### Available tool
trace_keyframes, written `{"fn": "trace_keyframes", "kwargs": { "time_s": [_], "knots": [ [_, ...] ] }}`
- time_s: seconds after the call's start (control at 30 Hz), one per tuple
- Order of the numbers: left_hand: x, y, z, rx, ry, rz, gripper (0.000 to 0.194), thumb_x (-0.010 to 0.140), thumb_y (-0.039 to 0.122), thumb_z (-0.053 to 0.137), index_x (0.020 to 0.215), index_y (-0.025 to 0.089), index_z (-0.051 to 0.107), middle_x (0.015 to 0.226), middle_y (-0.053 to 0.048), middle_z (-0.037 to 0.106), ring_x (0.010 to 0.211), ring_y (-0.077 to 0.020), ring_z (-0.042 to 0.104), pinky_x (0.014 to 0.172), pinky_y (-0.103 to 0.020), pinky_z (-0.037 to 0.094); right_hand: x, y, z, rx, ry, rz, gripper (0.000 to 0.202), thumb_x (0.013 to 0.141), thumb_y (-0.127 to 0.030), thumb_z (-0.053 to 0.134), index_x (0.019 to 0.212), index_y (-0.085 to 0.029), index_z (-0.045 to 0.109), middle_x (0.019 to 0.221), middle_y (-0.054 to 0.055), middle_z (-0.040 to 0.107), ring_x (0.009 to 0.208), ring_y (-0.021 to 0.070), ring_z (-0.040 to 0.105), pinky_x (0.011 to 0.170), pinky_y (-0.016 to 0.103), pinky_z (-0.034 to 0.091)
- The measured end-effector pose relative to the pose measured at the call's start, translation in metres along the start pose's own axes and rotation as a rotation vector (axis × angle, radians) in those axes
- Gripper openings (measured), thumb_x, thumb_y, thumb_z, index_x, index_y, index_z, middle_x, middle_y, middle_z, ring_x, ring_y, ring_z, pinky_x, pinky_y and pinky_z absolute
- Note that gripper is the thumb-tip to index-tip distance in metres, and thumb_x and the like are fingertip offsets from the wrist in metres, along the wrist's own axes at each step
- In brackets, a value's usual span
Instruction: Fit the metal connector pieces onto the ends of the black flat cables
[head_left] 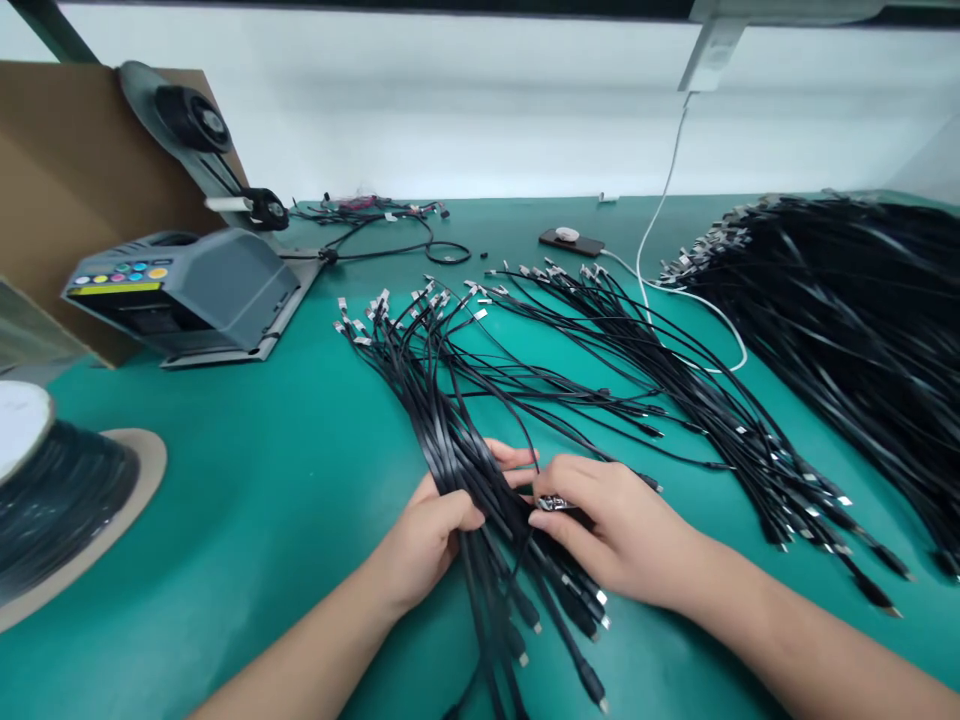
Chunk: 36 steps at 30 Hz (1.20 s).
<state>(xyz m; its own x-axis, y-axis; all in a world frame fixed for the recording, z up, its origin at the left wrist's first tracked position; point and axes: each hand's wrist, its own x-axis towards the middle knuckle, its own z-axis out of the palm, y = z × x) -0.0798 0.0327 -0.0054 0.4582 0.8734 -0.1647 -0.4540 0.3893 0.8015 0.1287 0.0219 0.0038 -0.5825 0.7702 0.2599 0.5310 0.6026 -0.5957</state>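
A bundle of black cables (431,415) lies across the green table in front of me, with pale tags at its far ends and metal-tipped plugs at its near ends. My left hand (435,530) is wrapped round the middle of this bundle, thumb on top and fingers underneath. Just to the right, my right hand (615,520) is closed in a pinch, with a small shiny metallic piece (555,503) between thumb and fingers. One thin cable runs down to these fingertips. What the metallic piece is cannot be made out.
More black cables (675,370) lie right of centre, and a large pile (847,290) fills the far right. A grey machine (225,285) and a cable spool (67,500) stand at the left. A phone (574,242) with a white cord (639,260) lies behind.
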Motion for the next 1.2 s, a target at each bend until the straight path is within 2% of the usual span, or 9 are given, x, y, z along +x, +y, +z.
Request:
{"fn": "trace_keyframes", "kwargs": {
  "time_s": [0.13,0.23,0.37,0.57,0.73,0.9,1.0,1.1,1.2],
  "knots": [
    [-0.001,-0.001,0.001,0.034,0.052,0.02,0.03,0.066,0.006,0.06,0.091,0.018,0.071,0.112,-0.007,0.076,0.105,-0.0285,0.07,0.089,-0.041,0.057,0.004,-0.001,0.0,0.223,0.063,0.133,0.012,0.096,-0.027,0.06,0.087,-0.02,0.064,0.074,-0.001,0.064,0.067,0.0128,0.056,0.063,0.024,0.041],
    [-0.002,-0.002,0.002,0.12,0.09,0.017,0.003,0.084,0.019,0.065,0.086,0.018,0.065,0.102,-0.005,0.073,0.092,-0.0235,0.071,0.08,-0.037,0.059,0.004,-0.001,0.0,0.335,0.217,0.255,0.012,0.092,-0.028,0.063,0.084,-0.021,0.068,0.076,0.0,0.068,0.069,0.013,0.059,0.064,0.024,0.045],
    [-0.002,-0.004,0.003,0.219,0.121,0.023,0.019,0.097,0.038,0.058,0.087,0.021,0.056,0.069,0.003,0.063,0.065,-0.0146,0.065,0.062,-0.027,0.053,0.004,0.001,-0.002,0.618,0.486,0.379,0.011,0.088,-0.032,0.068,0.093,-0.022,0.071,0.083,0.001,0.069,0.055,0.0097,0.052,0.05,0.023,0.042],
    [0.0,-0.003,0.004,0.096,0.082,0.105,0.022,0.1,0.037,0.052,0.085,0.02,0.054,0.05,0.01,0.032,0.043,-0.007,0.035,0.049,-0.02,0.034,0.006,0.005,0.004,0.774,0.476,0.334,0.041,0.091,-0.026,0.065,0.131,-0.037,0.064,0.13,0.006,0.063,0.051,0.0045,0.043,0.041,0.022,0.038],
    [-0.002,0.007,0.003,-0.103,0.042,0.051,0.03,0.102,0.033,0.044,0.079,0.019,0.057,0.048,0.011,0.021,0.041,-0.0072,0.016,0.044,-0.02,0.024,0.0,-0.001,0.01,0.775,0.526,0.319,0.042,0.095,-0.027,0.062,0.133,-0.046,0.06,0.137,0.005,0.058,0.052,0.005,0.042,0.041,0.023,0.038],
    [-0.007,0.014,-0.003,-0.261,0.02,-0.056,0.032,0.1,0.032,0.042,0.079,0.018,0.062,0.048,0.011,0.016,0.04,-0.007,0.008,0.042,-0.021,0.02,0.0,-0.005,0.004,0.819,0.71,0.301,0.046,0.096,-0.023,0.059,0.136,-0.048,0.056,0.142,0.004,0.054,0.048,0.0025,0.04,0.042,0.026,0.036],
    [-0.009,0.014,-0.006,-0.287,0.003,-0.07,0.029,0.099,0.027,0.045,0.079,0.017,0.063,0.048,0.011,0.017,0.04,-0.0065,0.007,0.041,-0.02,0.019,0.004,-0.001,0.001,0.906,0.744,0.274,0.038,0.097,-0.021,0.057,0.131,-0.039,0.06,0.123,0.003,0.061,0.046,0.0013,0.039,0.044,0.026,0.036],
    [-0.009,0.013,-0.006,-0.292,-0.002,-0.064,0.03,0.1,0.025,0.043,0.078,0.018,0.062,0.048,0.011,0.016,0.039,-0.0063,0.007,0.041,-0.019,0.019,0.003,0.0,0.004,0.931,0.61,0.218,0.033,0.1,-0.024,0.053,0.131,-0.037,0.054,0.092,-0.002,0.059,0.047,0.0045,0.043,0.047,0.025,0.037],
    [-0.007,0.013,-0.004,-0.29,0.009,-0.04,0.035,0.102,0.026,0.039,0.076,0.017,0.062,0.047,0.011,0.015,0.039,-0.0063,0.006,0.04,-0.018,0.02,-0.003,-0.006,0.007,0.83,0.542,0.178,0.032,0.103,-0.027,0.049,0.134,-0.034,0.05,0.086,-0.001,0.055,0.059,0.0104,0.05,0.053,0.027,0.042]
  ]
}}
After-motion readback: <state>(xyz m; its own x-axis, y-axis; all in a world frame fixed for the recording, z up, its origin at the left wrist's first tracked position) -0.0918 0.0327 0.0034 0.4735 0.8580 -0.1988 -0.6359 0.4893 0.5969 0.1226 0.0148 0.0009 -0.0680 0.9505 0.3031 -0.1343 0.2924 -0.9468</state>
